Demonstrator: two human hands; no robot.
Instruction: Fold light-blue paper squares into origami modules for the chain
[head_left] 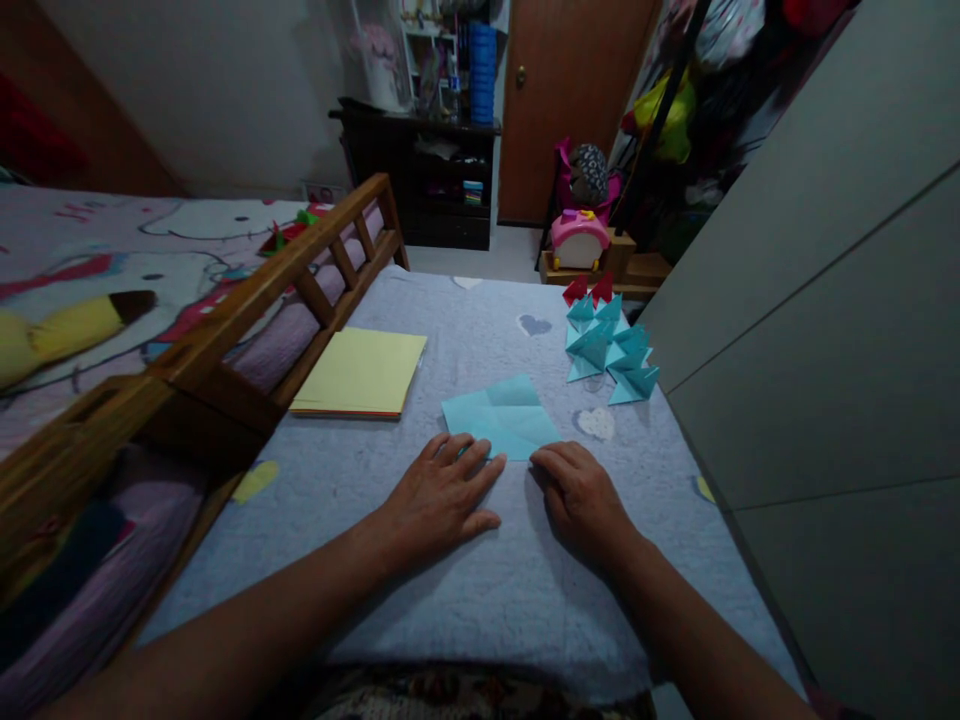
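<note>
A light blue sheet of paper (502,412) with crease lines lies on the cloth-covered surface in front of me. My left hand (446,490) rests flat at its near left edge, fingers spread and the thumb out to the side. At the near right corner, my right hand (583,495) has its fingers curled together, with the fingertips touching the paper's edge. Whether it pinches the paper is hard to see, but the corner ends at those fingertips.
A stack of yellow paper (360,372) sits at the left, beside a wooden bed rail (300,265). Several folded blue paper pieces (607,345) stand at the right, with red folded pieces (589,290) behind them. A pale cabinet wall (825,330) borders the right side.
</note>
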